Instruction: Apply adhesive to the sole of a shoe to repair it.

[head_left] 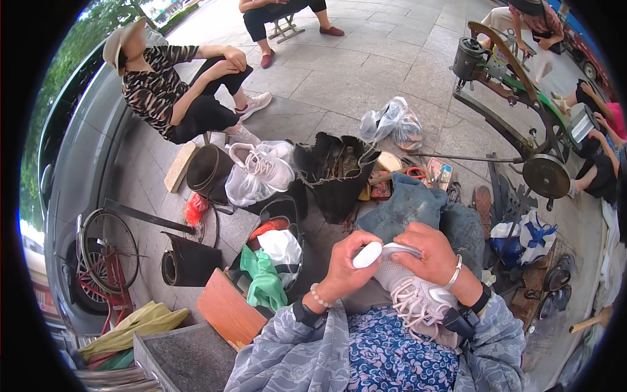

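Two hands work on one pale pink-and-white sneaker (408, 287) that lies across the person's lap, above a blue flowered apron. Its long axis runs on a diagonal: the white sole end points up and to the left, toward the left hand (344, 268), while the laced upper trails down and to the right, toward the right forearm. The left hand is closed around the white rounded sole tip, thumb on top, wrist ringed by a bead bracelet. The right hand (428, 251) lies clamped over the middle of the shoe from above, fingers curled onto the mesh upper, a silver bangle at the wrist. Both hands touch the shoe, so neither has to reach; the left holds the end, the right holds the body. The two hands sit close together, thumbs nearly meeting over the sole edge.

Ahead of the knees, on the stone pavement, stand a black open bag of tools (336, 166), a second pair of white sneakers in a clear plastic bag (261, 166) and a dark bucket with green and white cloths (271, 261). A hand-crank stitching machine (516, 98) stands well apart to the right. A seated person in a patterned top (170, 88) waits at upper left.
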{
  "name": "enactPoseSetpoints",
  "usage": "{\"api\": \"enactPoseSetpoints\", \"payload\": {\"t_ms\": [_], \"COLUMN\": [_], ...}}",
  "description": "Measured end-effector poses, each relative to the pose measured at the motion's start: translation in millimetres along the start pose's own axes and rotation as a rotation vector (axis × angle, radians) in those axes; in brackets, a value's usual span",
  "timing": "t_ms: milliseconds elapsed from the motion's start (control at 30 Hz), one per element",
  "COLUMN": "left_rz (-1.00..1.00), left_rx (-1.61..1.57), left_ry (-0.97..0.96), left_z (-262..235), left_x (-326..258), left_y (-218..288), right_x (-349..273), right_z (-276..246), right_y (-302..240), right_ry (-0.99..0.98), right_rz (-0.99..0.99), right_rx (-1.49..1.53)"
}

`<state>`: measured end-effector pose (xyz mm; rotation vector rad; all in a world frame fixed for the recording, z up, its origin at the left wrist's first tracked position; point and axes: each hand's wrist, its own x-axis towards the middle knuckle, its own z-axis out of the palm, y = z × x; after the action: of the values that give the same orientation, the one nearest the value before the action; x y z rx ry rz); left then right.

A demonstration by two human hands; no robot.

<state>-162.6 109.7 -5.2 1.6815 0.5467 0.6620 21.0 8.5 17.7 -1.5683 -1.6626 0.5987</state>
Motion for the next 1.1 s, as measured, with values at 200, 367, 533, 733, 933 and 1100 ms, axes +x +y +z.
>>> {"api": "enactPoseSetpoints", "payload": {"t_ms": [200, 367, 533, 733, 933, 1100], "left_rz": [0.076, 0.186, 0.213, 0.243, 0.214, 0.202], "left_rx": [0.05, 0.131, 0.18, 0.175, 0.129, 0.105], "left_ry": [0.049, 0.049, 0.057, 0.01, 0.008, -0.057], "left_z": [4.5, 10.8, 10.2, 10.1, 10.5, 12.2], "left_x": [-1.4, 3.8, 4.5, 9.6, 6.2, 10.0], "left_y": [-3.1, -3.2, -4.1, -8.4, -10.1, -11.1], "right_x": [3.3, 2.2, 3.8, 1.2, -20.1, -22.2], "right_z": [5.6, 8.2, 10.1, 1.8, -13.4, -18.6], "right_y": [-3.7, 0.8, 1.6, 6.7, 13.5, 7.9], "right_ry": [0.035, 0.105, 0.118, 0.054, 0.035, 0.01], "right_rz": [0.0, 0.028, 0.04, 0.133, 0.207, 0.221], "right_rx": [0.019, -0.03, -0.033, 0.05, 0.239, 0.064]}}
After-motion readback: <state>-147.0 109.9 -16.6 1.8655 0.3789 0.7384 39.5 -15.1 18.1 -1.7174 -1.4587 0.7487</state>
